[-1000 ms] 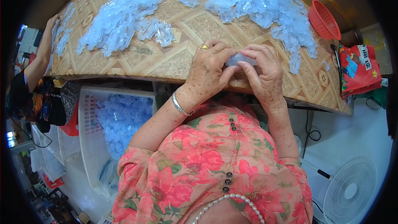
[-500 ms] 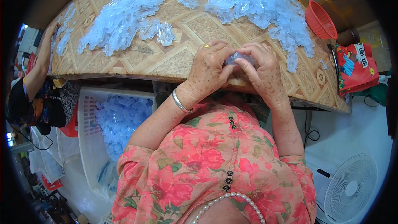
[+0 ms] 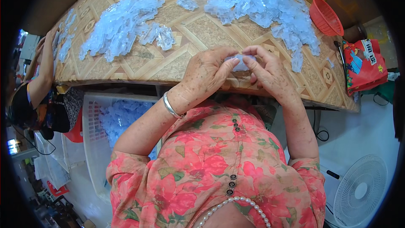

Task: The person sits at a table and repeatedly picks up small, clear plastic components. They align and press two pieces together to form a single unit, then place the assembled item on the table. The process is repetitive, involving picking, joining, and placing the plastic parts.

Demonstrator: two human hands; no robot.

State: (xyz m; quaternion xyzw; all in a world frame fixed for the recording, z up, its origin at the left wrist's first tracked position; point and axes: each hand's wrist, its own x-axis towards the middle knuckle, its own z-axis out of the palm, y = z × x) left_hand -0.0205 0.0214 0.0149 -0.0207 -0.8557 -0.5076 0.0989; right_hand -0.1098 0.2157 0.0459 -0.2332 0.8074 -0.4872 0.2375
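Between my two hands, just over the table's near edge, is a small clear plastic piece (image 3: 241, 64). My left hand (image 3: 209, 67) pinches its left end with thumb and forefinger. At the other end, the thumb and forefinger of my right hand (image 3: 270, 69) close on it. Its exact kind cannot be made out. Flat clear pieces of bluish look lie on the patterned table (image 3: 198, 38): a heap (image 3: 124, 25) at the left and a larger heap (image 3: 257, 2) at the far right. A few loose pieces (image 3: 187, 3) rest between the heaps.
A red plastic basket (image 3: 325, 16) and a red printed bag (image 3: 365, 65) stand at the table's right end. Below the table at left, a white crate (image 3: 90, 131) holds more clear pieces. Another person's arm (image 3: 44, 74) reaches in at far left. A white fan (image 3: 360, 190) stands lower right.
My left hand and forearm have shifted slightly left, and more of the clear piece shows between my fingers. The other person's arm at far left has moved.
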